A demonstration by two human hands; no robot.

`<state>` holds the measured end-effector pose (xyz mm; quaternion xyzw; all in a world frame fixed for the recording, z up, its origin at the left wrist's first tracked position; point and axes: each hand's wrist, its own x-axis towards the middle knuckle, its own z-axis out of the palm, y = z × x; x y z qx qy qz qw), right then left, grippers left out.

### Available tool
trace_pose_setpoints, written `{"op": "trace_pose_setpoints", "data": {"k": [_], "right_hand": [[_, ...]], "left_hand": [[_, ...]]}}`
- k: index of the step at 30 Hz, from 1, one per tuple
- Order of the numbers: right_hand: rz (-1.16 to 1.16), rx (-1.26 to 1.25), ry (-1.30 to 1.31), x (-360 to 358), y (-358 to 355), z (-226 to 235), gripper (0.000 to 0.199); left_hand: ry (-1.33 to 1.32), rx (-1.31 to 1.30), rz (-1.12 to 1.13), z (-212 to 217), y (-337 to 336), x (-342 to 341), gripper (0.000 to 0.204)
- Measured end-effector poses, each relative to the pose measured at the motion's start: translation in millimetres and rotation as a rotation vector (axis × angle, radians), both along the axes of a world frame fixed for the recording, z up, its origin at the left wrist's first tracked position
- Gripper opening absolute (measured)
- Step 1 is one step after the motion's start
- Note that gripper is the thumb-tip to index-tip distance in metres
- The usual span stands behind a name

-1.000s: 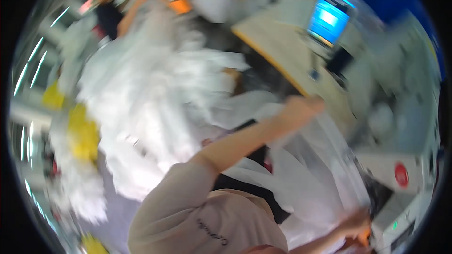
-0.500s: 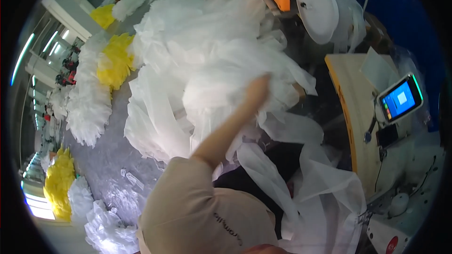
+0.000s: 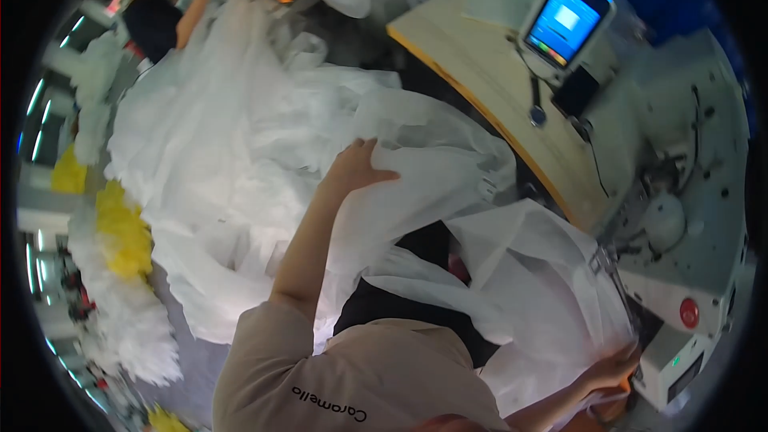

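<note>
A large heap of sheer white fabric spreads in front of me and over my lap. On top of it lies my left hand, open, its thumb stretched out apart from the fingers. My right hand is at the lower right, beside the white sewing machine. Its fingers are closed on the edge of a white fabric length that runs up from it past the machine's needle end. Part of that hand's grip is hidden by the cloth.
To the right stands a wooden-topped table with a lit touch screen and a dark phone-like device. Another person works at the far left. Piles of white ruffled fabric and yellow ruffled fabric line the left side.
The view has swung to the right, bringing the sewing machine and my right hand into sight. My left hand, blurred before, now rests still on the fabric. The fabric is spread wider toward the table.
</note>
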<state>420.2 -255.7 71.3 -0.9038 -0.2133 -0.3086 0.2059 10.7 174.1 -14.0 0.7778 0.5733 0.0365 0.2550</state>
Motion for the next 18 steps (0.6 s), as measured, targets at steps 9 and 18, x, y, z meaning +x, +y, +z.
{"op": "trace_pose_setpoints", "data": {"k": [9, 18], "right_hand": [[-0.144, -0.044, 0.448, -111, -127, 55, 0.043], [0.058, 0.307, 1.009, -82, -148, 34, 0.045]], "left_hand": [[0.017, 0.403, -0.264, -29, -71, 9, 0.057], [0.088, -0.270, 0.168, -47, -135, -51, 0.048]]}}
